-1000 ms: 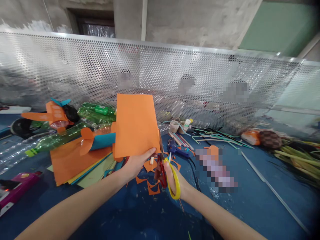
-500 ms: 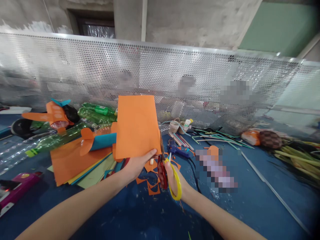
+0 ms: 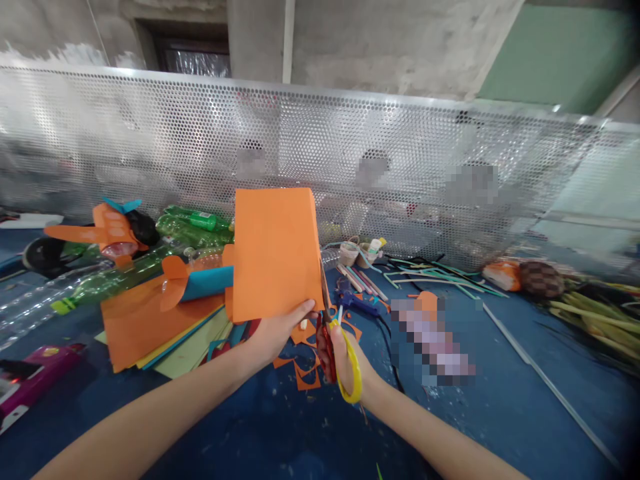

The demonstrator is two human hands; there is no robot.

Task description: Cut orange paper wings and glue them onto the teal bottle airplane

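A rectangular piece of orange paper (image 3: 275, 253) stands raised in front of me. My left hand (image 3: 277, 337) pinches its lower right corner, thumb on the near face. Along the right edge a second layer shows, so the paper looks folded or doubled. In my right hand (image 3: 367, 380) is a pair of yellow-handled scissors (image 3: 357, 383), its blades upright against that right edge. How far the blades are parted is hard to make out. Just left of the yellow handle is a dark red object (image 3: 326, 353), partly hidden. Orange paper scraps (image 3: 307, 375) with round cut-outs lie below.
Left of the paper are coloured sheets (image 3: 135, 320), an orange-and-blue paper model (image 3: 107, 230), and several green bottles (image 3: 200, 220). To the right lie a blue glue gun (image 3: 360, 305), thin sticks (image 3: 370, 283) and straws (image 3: 445, 277). A perforated metal panel (image 3: 310, 143) runs behind.
The orange paper has shifted slightly, and its right edge shows more of the layer behind. My right hand and the scissors have moved only a little.
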